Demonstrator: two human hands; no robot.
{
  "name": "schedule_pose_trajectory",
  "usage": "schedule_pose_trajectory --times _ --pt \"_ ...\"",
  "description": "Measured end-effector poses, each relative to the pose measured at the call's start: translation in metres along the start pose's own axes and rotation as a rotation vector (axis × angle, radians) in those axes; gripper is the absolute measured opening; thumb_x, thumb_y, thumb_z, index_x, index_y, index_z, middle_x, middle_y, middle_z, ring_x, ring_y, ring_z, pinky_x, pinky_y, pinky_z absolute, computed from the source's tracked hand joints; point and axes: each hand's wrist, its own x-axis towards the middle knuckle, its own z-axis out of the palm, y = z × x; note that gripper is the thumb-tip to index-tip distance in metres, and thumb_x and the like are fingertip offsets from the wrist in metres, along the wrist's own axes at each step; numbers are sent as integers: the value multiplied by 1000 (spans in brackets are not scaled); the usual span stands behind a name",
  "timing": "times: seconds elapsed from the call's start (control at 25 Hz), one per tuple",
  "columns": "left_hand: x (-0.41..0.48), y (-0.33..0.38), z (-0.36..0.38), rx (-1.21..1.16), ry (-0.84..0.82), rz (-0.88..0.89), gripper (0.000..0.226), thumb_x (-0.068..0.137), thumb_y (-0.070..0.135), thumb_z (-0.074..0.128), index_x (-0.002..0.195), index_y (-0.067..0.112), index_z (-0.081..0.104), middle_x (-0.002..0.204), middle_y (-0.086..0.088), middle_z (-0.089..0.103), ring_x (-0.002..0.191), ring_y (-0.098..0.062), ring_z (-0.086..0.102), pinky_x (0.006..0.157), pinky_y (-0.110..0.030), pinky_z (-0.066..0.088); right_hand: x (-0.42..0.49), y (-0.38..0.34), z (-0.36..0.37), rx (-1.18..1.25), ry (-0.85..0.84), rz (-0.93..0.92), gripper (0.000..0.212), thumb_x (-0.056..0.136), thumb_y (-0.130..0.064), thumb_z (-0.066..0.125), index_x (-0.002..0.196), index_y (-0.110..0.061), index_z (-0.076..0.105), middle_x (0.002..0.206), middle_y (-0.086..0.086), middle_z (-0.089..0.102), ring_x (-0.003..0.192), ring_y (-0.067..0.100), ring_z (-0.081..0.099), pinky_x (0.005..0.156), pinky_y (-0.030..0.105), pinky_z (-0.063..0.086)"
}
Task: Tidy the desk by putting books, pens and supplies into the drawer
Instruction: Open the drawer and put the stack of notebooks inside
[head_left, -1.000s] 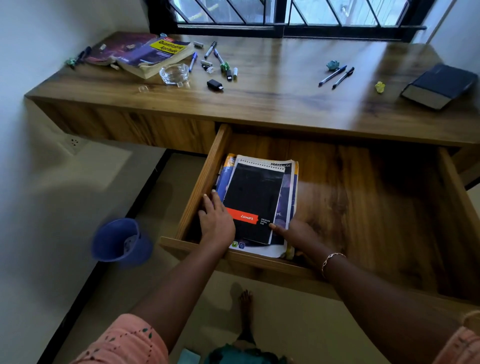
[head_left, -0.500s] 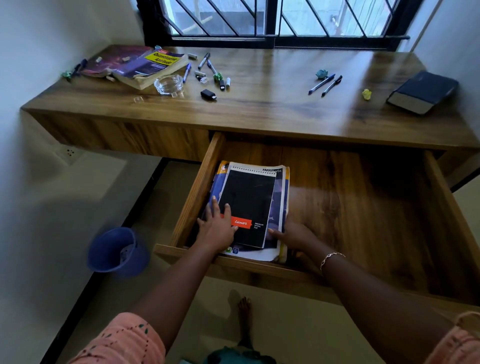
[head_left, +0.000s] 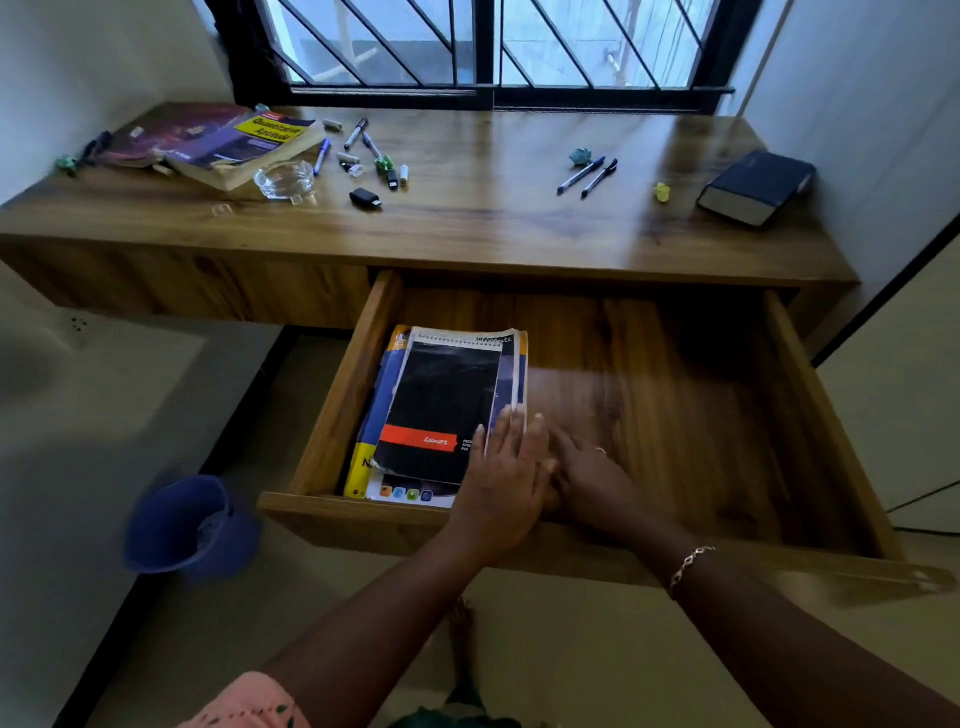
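The wooden drawer (head_left: 332, 415) is pulled out below the desk (head_left: 493, 223). A stack of books topped by a black spiral notebook (head_left: 441, 405) lies in its left end. My left hand (head_left: 506, 478) rests flat on the stack's right edge, fingers apart. My right hand (head_left: 592, 475) lies beside it on the drawer floor, touching the left hand, fingers spread. On the desk lie two books (head_left: 223, 140) at the far left, several pens and markers (head_left: 363, 143) near them, two pens (head_left: 587, 174) right of centre and a dark thick book (head_left: 756, 187) at the far right.
A glass ashtray (head_left: 284, 180) and a small black object (head_left: 365, 199) sit on the desk left of centre. Crumpled bits (head_left: 661, 192) lie near the pens. A blue bucket (head_left: 189, 525) stands on the floor left of the drawer. A barred window (head_left: 488, 47) backs the desk.
My left hand has moved from the stack's left side across to its right edge, beside my right hand. The view has shifted closer and slightly left.
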Motion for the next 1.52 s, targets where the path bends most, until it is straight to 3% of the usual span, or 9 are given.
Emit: schedule_pose_trajectory --times 0.2,0.32,0.52,0.68,0.84,1.0,1.16,1.32,1.52 --pt "2 0 3 102 222 56 47 93 27 29 124 3 55 128 -19 58 126 -30 49 105 -48 37 -33 -5 10 -140 181 105 48 97 -39 35 139 -15 37 136 9 48 123 22 47 102 33 37" --pt "10 1 0 99 236 77 43 92 23 32 118 2 59 122 -18 62 121 -29 55 101 -48 42 -32 -4 12 -264 348 27 47 92 -38 33 122 -10 56 119 12 62 113 26 59 97 38 45" --pt "44 -6 -2 74 219 108 47 93 24 30 125 -1 54 132 -22 54 130 -32 44 110 -48 26 -4 5 -2 -362 297 -75 61 98 -43 14 130 -4 48 133 19 52 129 33 44 106 42 33" --pt "78 -18 -4 9 235 142 52 94 29 27 135 1 43 144 -21 40 140 -29 27 116 -41 11 24 15 -21 -482 225 -210 69 95 -52 18 137 1 33 142 20 41 136 29 32 117 39 18" --pt "119 -29 -9 -13 177 200 71 92 54 20 143 5 32 152 -15 26 145 -23 12 120 -42 9 64 27 -37 -504 172 -182 88 87 -69 11 142 -1 11 148 20 30 141 28 18 116 38 13" --pt "158 -40 -15 186 57 325 103 77 80 14 148 5 11 156 -14 9 145 -23 -4 118 -38 -7 101 36 -51 -474 195 -169 103 80 -76 24 146 -5 -11 151 20 15 141 26 8 113 37 7" --pt "205 -58 -27 306 -86 298 120 62 90 21 144 12 -17 156 -9 -16 142 -21 -23 119 -42 -7 144 47 -68 -492 144 -79 114 73 -84 17 146 1 -1 150 23 20 141 30 10 113 40 7" --pt "242 -70 -42 338 -202 255 123 66 81 45 147 9 -15 155 -11 -20 142 -24 -22 119 -42 -7 180 57 -82 -518 129 -17 120 63 -84 35 143 3 14 151 25 19 142 34 10 114 41 3" --pt "276 -73 -47 366 -218 196 118 71 70 56 149 8 -9 157 -13 -14 144 -25 -16 118 -43 -6 217 66 -93 -561 161 -67 124 66 -69 60 146 -2 -7 155 19 -8 143 33 -9 118 42 -6"
